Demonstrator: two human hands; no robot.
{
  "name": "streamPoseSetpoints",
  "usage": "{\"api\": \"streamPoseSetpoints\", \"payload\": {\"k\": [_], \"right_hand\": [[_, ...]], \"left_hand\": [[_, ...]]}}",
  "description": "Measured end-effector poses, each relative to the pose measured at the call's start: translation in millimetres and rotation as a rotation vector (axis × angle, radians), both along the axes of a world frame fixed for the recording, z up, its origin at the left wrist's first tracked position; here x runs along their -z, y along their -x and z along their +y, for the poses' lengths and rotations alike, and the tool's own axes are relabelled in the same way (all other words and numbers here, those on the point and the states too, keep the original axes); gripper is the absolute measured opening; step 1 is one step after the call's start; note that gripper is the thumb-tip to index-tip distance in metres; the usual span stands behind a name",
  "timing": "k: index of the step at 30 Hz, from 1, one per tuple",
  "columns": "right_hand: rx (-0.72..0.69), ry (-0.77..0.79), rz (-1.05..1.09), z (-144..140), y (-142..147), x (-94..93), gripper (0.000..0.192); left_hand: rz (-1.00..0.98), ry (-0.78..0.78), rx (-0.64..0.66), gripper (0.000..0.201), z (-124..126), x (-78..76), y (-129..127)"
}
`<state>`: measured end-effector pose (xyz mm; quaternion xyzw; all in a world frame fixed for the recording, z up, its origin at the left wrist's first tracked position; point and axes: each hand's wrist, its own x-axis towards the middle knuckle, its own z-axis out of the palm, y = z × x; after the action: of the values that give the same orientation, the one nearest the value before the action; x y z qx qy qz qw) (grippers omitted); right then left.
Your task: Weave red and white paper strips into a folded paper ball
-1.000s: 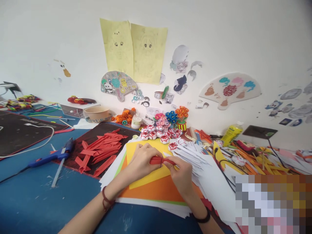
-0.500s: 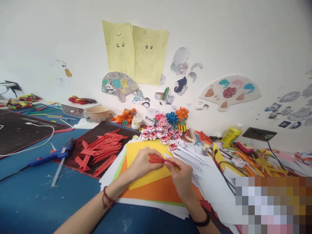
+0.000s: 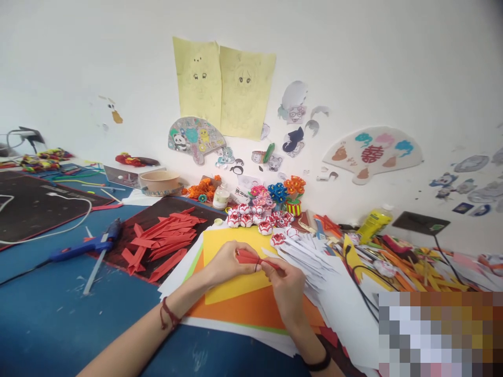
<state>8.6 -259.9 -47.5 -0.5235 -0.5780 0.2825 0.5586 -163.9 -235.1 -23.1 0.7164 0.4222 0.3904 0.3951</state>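
The left hand (image 3: 228,265) and right hand (image 3: 290,288), fingers pinched nearly closed, hold the red bundle (image 3: 247,257) between them, which could fan apart should the dark tie (image 3: 258,264) beside the left thumb slip.

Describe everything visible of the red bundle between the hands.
The red bundle looks like folded paper, with a thin dark tie around it near the middle. It slants slightly down to the right over the yellow sheet, held by the left hand and the right hand on either side of the tie; its ends are partly hidden.
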Motion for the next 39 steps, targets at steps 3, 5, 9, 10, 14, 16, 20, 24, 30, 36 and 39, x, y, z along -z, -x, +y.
{"api": "streamPoseSetpoints", "payload": {"k": [3,5,9,10,14,16,20,24,30,36,39], "right_hand": [[0.018,-0.007,0.009,-2.2,0.6,-2.3,0.024],[0.029,0.007,0.032,-3.1,0.3,-3.9,0.027],[0.002,0.054,0.092,-1.0,-1.7,-3.9,0.027],[-0.014,0.069,0.113,0.5,-2.4,-2.7,0.026],[-0.050,0.109,0.243,8.6,-5.6,4.7,0.025],[-0.060,0.129,0.336,12.3,-7.0,8.5,0.028],[-0.074,0.197,0.482,17.4,-9.6,13.6,0.032],[-0.015,0.213,0.520,22.0,-13.5,15.2,0.031],[0.040,0.219,0.579,30.2,-22.4,14.1,0.031],[0.059,0.201,0.586,33.8,-29.2,12.2,0.032],[0.085,0.181,0.565,34.6,-31.5,12.4,0.030]], "left_hand": [[-0.096,0.062,-0.039,0.031,-5.1,0.9,-5.5],[-0.209,0.163,-0.078,0.032,-8.8,2.9,-11.2],[-0.253,0.178,-0.046,0.030,-11.6,6.7,-18.0],[-0.215,0.132,-0.046,0.029,-11.4,7.2,-18.4],[-0.013,-0.058,-0.144,0.023,-12.5,9.4,-21.2],[0.040,-0.092,-0.164,0.020,-14.8,10.8,-25.2],[0.125,-0.162,-0.214,0.020,-20.7,11.9,-34.3],[0.221,-0.188,-0.186,0.021,-23.5,9.1,-36.7],[-0.018,-0.146,-0.026,0.019,-27.9,-3.3,-29.7],[-0.165,-0.039,0.241,0.025,-39.5,-14.7,-28.3],[-0.237,0.110,0.277,0.032,-38.6,-10.0,-30.6]]}}
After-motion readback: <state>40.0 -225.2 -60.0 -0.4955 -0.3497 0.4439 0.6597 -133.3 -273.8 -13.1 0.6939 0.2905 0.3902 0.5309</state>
